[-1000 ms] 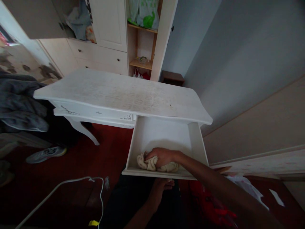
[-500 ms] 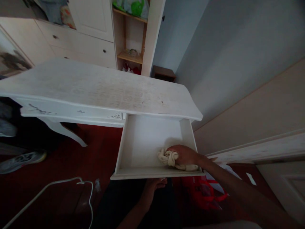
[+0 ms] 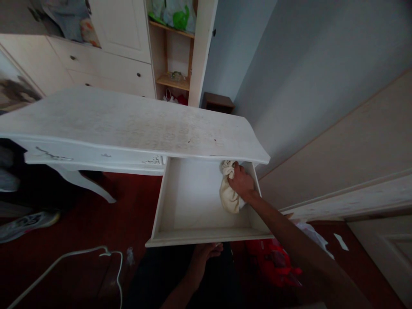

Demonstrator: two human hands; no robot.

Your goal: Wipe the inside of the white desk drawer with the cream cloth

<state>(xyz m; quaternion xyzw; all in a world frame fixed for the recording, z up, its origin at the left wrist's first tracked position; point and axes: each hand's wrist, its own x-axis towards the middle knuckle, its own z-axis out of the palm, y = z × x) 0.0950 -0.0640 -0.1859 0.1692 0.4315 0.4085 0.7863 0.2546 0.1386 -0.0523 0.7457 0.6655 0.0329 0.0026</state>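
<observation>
A white desk (image 3: 128,124) has its right drawer (image 3: 189,236) pulled out. My right hand (image 3: 242,182) is closed on a cream cloth (image 3: 228,197) and presses it against the drawer's right wall, near the back under the desk top. My left hand (image 3: 206,252) is below the drawer's front edge, fingers curled up against its underside. The drawer's floor is bare and white.
A red bag (image 3: 277,264) lies on the dark red floor right of the drawer. A white cable (image 3: 64,257) runs across the floor at the left, near a shoe (image 3: 25,221). Cupboards and an open shelf (image 3: 174,79) stand behind the desk. A wall panel is at the right.
My right hand has swept the cloth from the drawer's front left, along the front to the right, then back along the right wall. The left hand has stayed under the drawer front.
</observation>
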